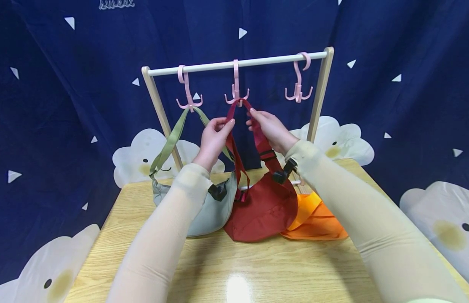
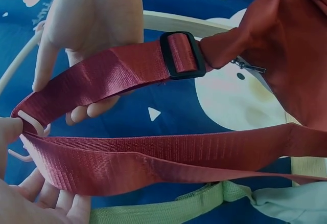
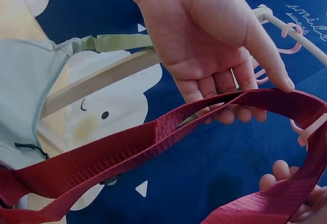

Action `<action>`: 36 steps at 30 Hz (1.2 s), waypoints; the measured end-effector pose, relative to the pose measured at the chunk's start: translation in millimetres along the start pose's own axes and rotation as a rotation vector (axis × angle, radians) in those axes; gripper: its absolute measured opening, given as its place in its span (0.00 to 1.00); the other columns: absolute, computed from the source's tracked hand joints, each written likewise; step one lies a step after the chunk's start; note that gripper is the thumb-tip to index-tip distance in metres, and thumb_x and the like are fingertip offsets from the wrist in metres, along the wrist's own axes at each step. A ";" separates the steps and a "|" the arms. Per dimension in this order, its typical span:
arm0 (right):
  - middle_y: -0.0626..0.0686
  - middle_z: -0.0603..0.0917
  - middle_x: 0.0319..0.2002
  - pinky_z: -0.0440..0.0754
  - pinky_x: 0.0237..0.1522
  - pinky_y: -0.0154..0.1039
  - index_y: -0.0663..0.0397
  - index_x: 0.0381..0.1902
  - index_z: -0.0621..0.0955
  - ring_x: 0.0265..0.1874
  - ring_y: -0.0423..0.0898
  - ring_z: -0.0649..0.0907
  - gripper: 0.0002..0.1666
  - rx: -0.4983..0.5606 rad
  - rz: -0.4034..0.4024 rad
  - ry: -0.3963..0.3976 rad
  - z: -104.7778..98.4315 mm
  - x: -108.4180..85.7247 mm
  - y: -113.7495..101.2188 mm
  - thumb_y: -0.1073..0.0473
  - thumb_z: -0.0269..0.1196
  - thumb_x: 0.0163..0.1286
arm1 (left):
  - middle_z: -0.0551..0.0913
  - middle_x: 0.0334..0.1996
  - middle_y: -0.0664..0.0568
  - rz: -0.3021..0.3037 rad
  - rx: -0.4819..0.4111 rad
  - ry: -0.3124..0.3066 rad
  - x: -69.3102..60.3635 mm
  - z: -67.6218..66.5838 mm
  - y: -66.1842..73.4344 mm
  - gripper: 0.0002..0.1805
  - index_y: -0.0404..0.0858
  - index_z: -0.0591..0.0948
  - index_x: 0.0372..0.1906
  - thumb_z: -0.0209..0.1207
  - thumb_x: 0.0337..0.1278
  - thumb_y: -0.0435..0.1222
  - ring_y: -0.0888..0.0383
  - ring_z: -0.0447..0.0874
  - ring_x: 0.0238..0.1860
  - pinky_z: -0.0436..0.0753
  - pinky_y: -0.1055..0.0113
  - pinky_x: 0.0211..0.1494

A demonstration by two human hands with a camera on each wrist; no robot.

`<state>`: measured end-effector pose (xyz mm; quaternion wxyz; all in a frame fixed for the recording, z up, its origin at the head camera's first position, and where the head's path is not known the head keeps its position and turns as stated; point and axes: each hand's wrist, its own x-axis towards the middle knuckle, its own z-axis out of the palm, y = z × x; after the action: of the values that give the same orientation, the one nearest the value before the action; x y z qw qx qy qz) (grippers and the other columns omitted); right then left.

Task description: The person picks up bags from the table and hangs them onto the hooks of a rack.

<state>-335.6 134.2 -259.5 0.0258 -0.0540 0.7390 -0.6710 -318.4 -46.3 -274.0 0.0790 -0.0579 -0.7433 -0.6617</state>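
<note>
A red bag (image 1: 262,208) rests on the table, its red strap (image 2: 117,73) looped over the middle pink hook (image 1: 236,90). My left hand (image 1: 215,139) pinches the strap's left side just below the hook; my right hand (image 1: 270,128) holds its right side between thumb and fingers. In the left wrist view a black slider (image 2: 183,55) sits on the strap near the bag. The right wrist view shows my right hand (image 3: 204,40) with its thumb on the strap (image 3: 127,144) and fingertips behind it.
A grey-green bag (image 1: 209,216) hangs by its green strap (image 1: 170,143) from the left hook (image 1: 189,99). An orange bag (image 1: 318,221) lies at the right, below the right hook (image 1: 298,90). The white rail (image 1: 265,62) has wooden posts at both ends.
</note>
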 end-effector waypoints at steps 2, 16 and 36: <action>0.60 0.78 0.59 0.75 0.61 0.46 0.57 0.74 0.69 0.61 0.55 0.77 0.33 -0.016 -0.009 0.000 -0.5 -0.5 1.1 0.41 0.47 0.84 | 0.79 0.46 0.48 0.005 0.001 -0.004 -0.7 0.2 -0.7 0.24 0.37 0.77 0.63 0.62 0.72 0.47 0.56 0.76 0.46 0.79 0.64 0.55; 0.62 0.78 0.67 0.74 0.68 0.55 0.54 0.74 0.70 0.64 0.55 0.79 0.31 -0.125 -0.070 0.037 -6.4 -6.2 10.3 0.43 0.49 0.83 | 0.81 0.51 0.44 0.026 0.000 -0.005 -4.1 0.2 -7.0 0.24 0.35 0.77 0.63 0.63 0.70 0.44 0.55 0.78 0.49 0.76 0.69 0.49; 0.61 0.74 0.69 0.71 0.69 0.50 0.58 0.74 0.69 0.64 0.54 0.75 0.28 -0.135 -0.153 0.099 -24.5 -20.5 22.9 0.49 0.49 0.84 | 0.82 0.54 0.43 0.167 0.142 0.032 -24.1 -15.3 -16.1 0.22 0.35 0.77 0.62 0.62 0.72 0.43 0.47 0.81 0.55 0.80 0.56 0.61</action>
<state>-319.1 163.0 -280.5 -0.0655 -0.0787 0.7766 -0.6216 -297.2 -63.0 -292.6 0.1494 -0.1033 -0.7795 -0.5995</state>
